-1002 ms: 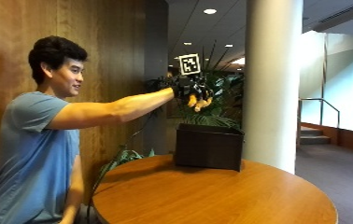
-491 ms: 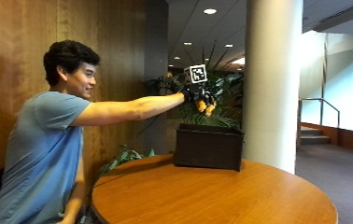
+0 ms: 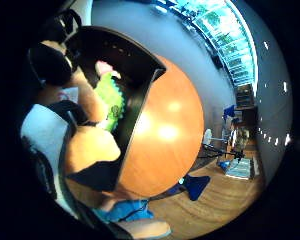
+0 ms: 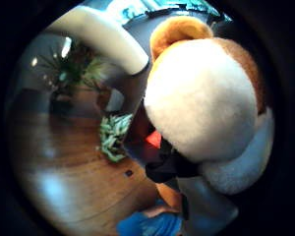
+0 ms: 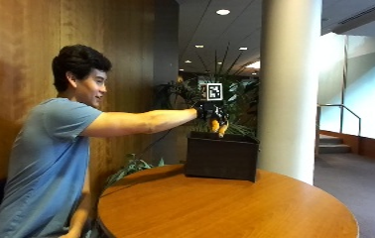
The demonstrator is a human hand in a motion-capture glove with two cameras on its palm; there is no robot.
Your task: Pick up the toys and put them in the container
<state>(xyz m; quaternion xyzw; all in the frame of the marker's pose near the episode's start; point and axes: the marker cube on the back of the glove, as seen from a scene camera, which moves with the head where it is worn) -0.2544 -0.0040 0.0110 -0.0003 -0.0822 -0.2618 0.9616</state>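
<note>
In the outside view my gloved right hand (image 5: 210, 112) is stretched out over the dark box container (image 5: 220, 159) at the far side of the round table. It grips an orange and white plush toy (image 5: 219, 128), which hangs just above the container's rim. The thumb side palm view is mostly filled by that plush toy (image 4: 206, 98), close against the palm. The little finger side palm view looks down into the container (image 3: 140, 65), where a green toy (image 3: 110, 101) lies with something pink beside it. Orange plush (image 3: 91, 148) shows near the palm.
The round wooden table (image 5: 240, 208) spreads in front of the container. Behind the box stand a potted plant (image 5: 240, 94) and a thick white pillar (image 5: 290, 89). A wood-panelled wall (image 5: 16, 74) runs behind the person.
My hand has come down with the plush toy, from well above the container to just over its rim. The person has leaned forward.
</note>
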